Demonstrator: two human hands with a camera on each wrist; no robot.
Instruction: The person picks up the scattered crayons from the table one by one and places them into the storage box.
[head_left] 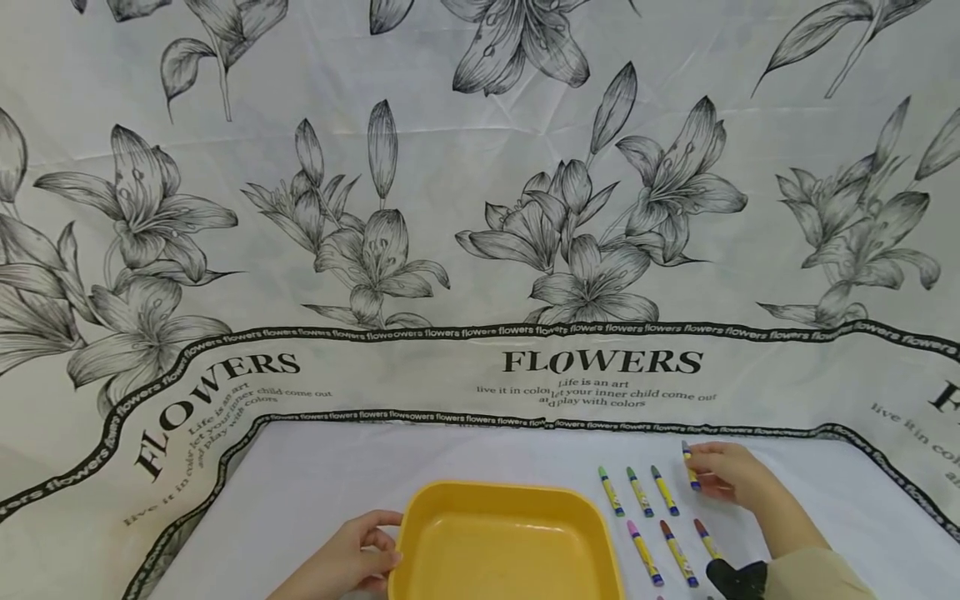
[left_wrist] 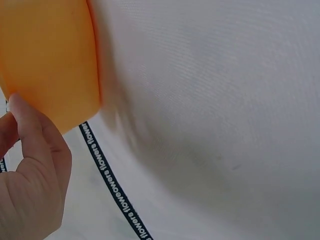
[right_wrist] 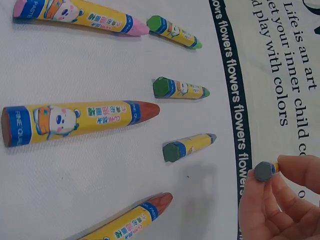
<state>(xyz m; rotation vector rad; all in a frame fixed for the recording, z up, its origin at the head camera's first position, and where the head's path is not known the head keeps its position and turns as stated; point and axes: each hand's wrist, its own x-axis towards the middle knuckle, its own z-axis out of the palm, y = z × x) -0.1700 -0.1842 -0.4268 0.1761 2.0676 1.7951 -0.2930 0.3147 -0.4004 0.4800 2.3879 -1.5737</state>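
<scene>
A yellow tray (head_left: 510,550) lies nearest the head camera, with bare floor showing, well to the left of the pinching right hand (head_left: 735,477) and nearer the body. That hand has thumb and fingers pressed on a grey crayon (head_left: 686,454), whose blunt end faces the right wrist camera. Whether the crayon clears the white cloth (head_left: 300,483) I cannot tell.

Just left of that grip stand three green-toned crayons (head_left: 639,492) in a row, side by side and apart. Nearer the body than the grip come a pink crayon (head_left: 645,553), a brown crayon (head_left: 678,554) and a reddish crayon (head_left: 707,540), whose near end is hidden by the black wristband (head_left: 738,579).

The left hand (head_left: 352,546) has its fingertips against the tray's left side; I cannot tell whether they pinch the rim or merely rest there.

The likeliest trouble is the wristband: a low forearm could brush the reddish crayon and knock it askew. The grey crayon, held in a fingertip pinch, might twist if the fingers loosened. A sideways swing could catch the nearest green one, and an uneven push from the left hand could slide the tray into the pink one.
</scene>
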